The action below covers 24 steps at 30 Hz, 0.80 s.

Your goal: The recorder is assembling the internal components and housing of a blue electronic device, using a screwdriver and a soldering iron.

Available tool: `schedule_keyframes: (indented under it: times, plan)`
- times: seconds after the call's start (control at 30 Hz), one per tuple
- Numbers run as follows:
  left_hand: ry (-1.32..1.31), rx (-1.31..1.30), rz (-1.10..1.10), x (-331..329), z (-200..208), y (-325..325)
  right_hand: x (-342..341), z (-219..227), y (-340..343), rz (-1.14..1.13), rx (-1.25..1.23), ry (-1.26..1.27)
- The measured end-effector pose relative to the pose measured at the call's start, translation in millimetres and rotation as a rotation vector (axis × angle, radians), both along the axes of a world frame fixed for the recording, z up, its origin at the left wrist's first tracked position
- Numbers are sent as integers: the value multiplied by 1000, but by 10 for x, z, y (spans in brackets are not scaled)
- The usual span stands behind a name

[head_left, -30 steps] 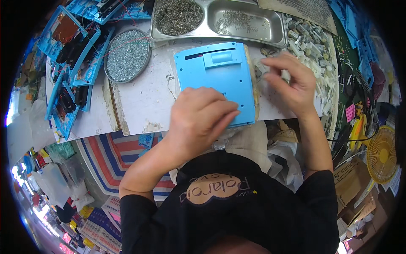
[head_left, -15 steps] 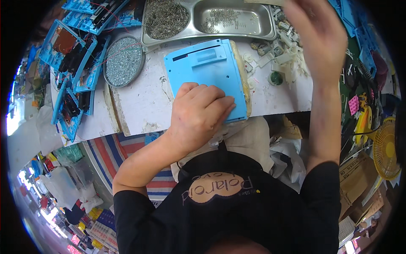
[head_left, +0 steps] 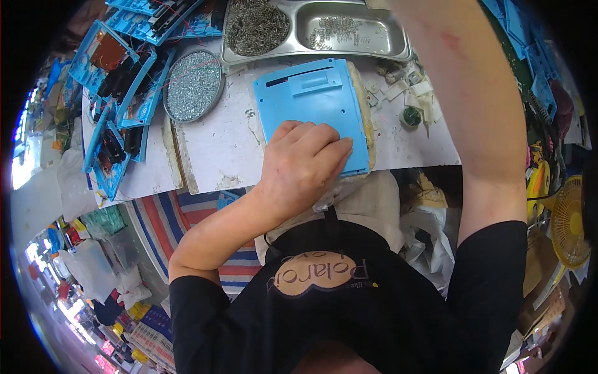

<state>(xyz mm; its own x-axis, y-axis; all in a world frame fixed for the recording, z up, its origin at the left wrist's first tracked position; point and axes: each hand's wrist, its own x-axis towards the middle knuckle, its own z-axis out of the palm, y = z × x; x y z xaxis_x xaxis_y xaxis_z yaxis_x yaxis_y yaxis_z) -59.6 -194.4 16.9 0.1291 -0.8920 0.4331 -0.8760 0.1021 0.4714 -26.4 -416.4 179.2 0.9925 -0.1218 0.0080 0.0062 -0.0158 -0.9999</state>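
Note:
A light-blue plastic casing (head_left: 311, 109) with a slot and a raised block lies flat on a yellowish pad (head_left: 364, 115) near the table's front edge. My left hand (head_left: 302, 159) rests on its near part, the fingers curled down against it; what lies under the fingers is hidden. Stretched far forward, my right forearm (head_left: 476, 106) crosses the right side, and its hand is beyond the top of the picture. Past the casing stands a steel tray (head_left: 317, 54) with metal springs (head_left: 255, 28) in its left compartment and smaller metal pieces (head_left: 336, 30) in the right one.
A round dish of small silvery screws (head_left: 194, 86) stands left of the casing. Blue casings with wires and black parts (head_left: 128, 81) pile up at the far left. White plastic parts (head_left: 395, 87) lie to the right, beside a small green round thing (head_left: 410, 116). A yellow fan (head_left: 568, 221) is farther right.
My right arm has reached farther forward, taking its hand out of the picture. The left hand stays on the casing. The whole view has shifted slightly.

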Motion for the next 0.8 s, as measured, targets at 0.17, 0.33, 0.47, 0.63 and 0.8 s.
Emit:
schedule_keyframes:
  times: [0.17, 0.33, 0.47, 0.63, 0.8]
  plan:
    - [66, 18, 26, 29, 22, 126, -213, -395, 163, 117, -59, -321]
    - [70, -12, 30, 34, 32, 217, -1286, -931, 199, -238, 281, -312]
    - [47, 10, 32, 4, -11, 249, -1563, -1205, 512, -368, 168, -288]
    - [95, 12, 49, -6, 37, 228, -1495, -1306, 565, -366, 119, -273]
    - [152, -40, 99, -118, 162, -14, -1487, -992, 455, -161, 215, -529]
